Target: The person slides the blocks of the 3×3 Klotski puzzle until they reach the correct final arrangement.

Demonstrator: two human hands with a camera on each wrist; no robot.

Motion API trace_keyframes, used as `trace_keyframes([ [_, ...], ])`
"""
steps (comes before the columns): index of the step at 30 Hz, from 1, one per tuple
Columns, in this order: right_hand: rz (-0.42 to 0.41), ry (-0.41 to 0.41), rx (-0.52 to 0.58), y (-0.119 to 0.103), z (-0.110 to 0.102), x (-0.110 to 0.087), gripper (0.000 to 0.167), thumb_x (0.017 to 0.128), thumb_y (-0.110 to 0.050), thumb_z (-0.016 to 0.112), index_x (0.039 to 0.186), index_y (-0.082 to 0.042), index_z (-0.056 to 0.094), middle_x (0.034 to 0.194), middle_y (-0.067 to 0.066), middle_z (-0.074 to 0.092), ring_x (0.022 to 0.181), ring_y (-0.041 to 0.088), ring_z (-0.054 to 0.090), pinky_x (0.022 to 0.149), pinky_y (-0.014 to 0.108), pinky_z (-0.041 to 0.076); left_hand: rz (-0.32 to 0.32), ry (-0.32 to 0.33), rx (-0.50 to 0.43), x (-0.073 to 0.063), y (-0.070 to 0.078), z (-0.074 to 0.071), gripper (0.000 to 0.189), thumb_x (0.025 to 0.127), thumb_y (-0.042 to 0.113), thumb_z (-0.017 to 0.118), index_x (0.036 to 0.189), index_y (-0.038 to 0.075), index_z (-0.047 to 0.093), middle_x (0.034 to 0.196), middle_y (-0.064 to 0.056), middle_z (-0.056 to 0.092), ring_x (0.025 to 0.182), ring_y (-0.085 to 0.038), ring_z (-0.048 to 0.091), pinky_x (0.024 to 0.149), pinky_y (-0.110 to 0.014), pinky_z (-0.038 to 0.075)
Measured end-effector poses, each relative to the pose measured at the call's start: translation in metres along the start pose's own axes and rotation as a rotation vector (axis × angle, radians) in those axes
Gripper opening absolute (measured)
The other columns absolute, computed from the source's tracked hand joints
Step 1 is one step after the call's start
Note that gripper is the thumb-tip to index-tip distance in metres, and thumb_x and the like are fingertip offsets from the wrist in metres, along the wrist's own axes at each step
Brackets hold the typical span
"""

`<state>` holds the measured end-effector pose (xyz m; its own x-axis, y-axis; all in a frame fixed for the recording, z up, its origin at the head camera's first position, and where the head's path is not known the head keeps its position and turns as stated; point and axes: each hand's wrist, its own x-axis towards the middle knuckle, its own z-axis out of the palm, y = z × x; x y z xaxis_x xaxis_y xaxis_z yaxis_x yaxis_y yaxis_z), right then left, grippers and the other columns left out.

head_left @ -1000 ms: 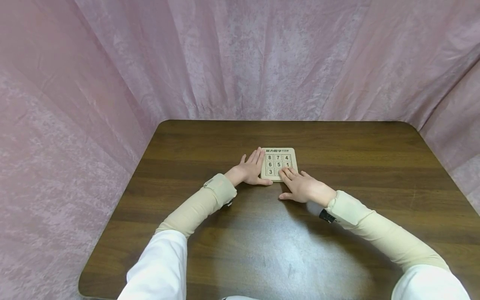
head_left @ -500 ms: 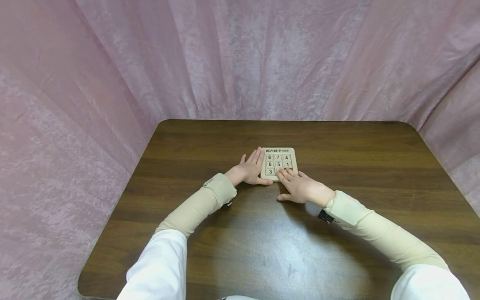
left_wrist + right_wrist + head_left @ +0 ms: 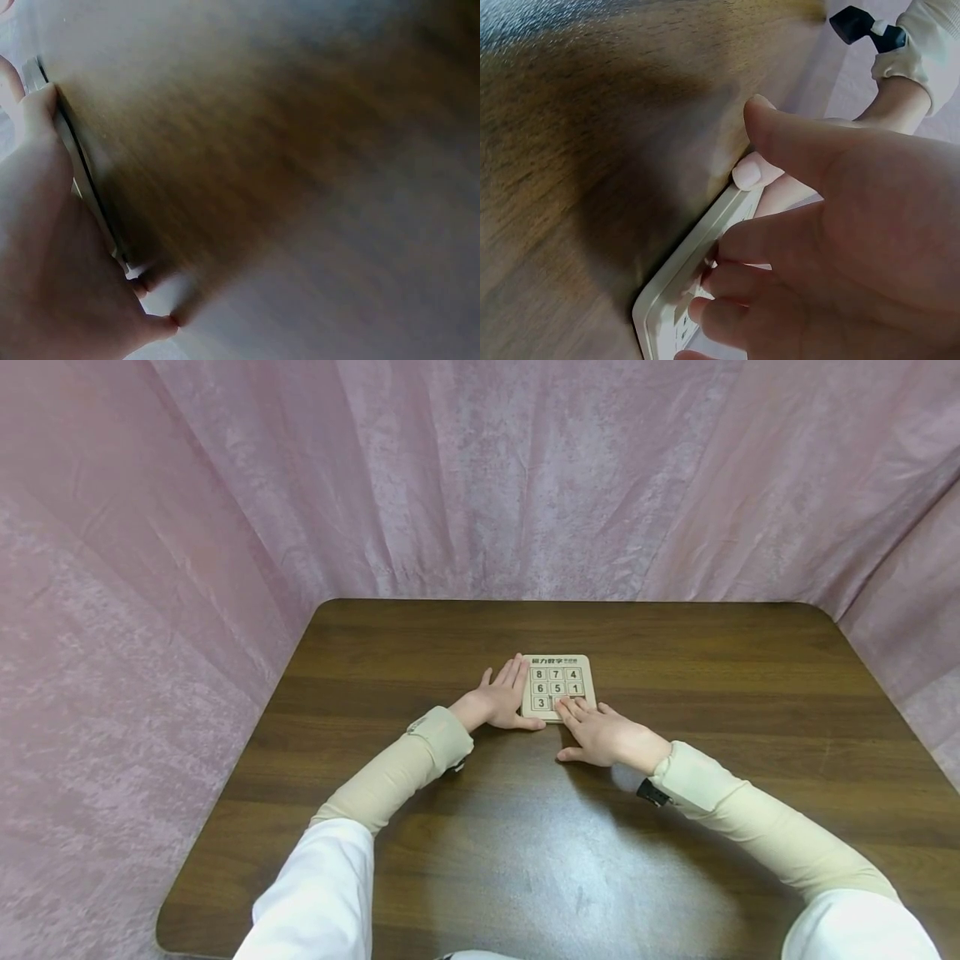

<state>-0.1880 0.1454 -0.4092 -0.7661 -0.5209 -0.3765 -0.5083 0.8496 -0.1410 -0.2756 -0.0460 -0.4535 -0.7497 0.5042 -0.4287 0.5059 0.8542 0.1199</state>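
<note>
A pale square number board (image 3: 557, 682) lies flat on the dark wood-grain worktop (image 3: 720, 693), a little past the middle toward the far edge, with both hands on it. Dark printed characters run along its far side, and below them square tiles (image 3: 539, 675) sit in rows: 8, 7, 4, then 6, 5, 1, then a 3 at the start of the nearest row; the rest of that row is mostly hidden under fingers, so its numbers cannot be told. The left hand (image 3: 501, 698) is spread rather than gripping – its straight fingers lie along the board's left edge, the little finger apart from the others, and its thumb (image 3: 532, 724) rests against the near edge. The right hand (image 3: 603, 735) reaches over the near right corner, palm down, fingers extended and touching the nearest row, pinching nothing; its thumb (image 3: 572, 754) points out over the worktop, apart from the board. Beige sleeves (image 3: 390, 787) cover both forearms, with white sleeves (image 3: 318, 885) above them, and a small black device (image 3: 655, 792) sits under the right cuff. A pink curtain (image 3: 480, 485) with soft folds hangs behind the worktop and down its left side – the left wrist view is blurred
</note>
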Motion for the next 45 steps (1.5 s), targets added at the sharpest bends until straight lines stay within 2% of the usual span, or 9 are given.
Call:
trace_keyframes([
  [25,0.055,-0.047,0.008,0.005,-0.003,-0.008,0.080,0.098,-0.045,0.051,0.150,0.009,0.021,0.157,0.028,0.019,0.145,0.043,0.020,0.114,0.060,0.023,-0.003,0.002,-0.002,-0.001,0.001,0.001,0.116,0.085,0.077,0.042,0.151,0.008,-0.024,0.160,-0.012,-0.025,0.151,-0.024,-0.014,0.120,-0.054,0.006],
  [45,0.039,0.003,0.013,0.007,-0.005,-0.010,0.080,0.097,-0.044,0.053,0.148,0.010,0.025,0.155,0.030,0.024,0.144,0.044,0.024,0.112,0.061,0.026,-0.004,0.008,-0.007,0.000,0.000,0.001,0.117,0.084,0.078,0.043,0.151,0.008,-0.023,0.160,-0.012,-0.023,0.151,-0.024,-0.013,0.121,-0.053,0.006],
])
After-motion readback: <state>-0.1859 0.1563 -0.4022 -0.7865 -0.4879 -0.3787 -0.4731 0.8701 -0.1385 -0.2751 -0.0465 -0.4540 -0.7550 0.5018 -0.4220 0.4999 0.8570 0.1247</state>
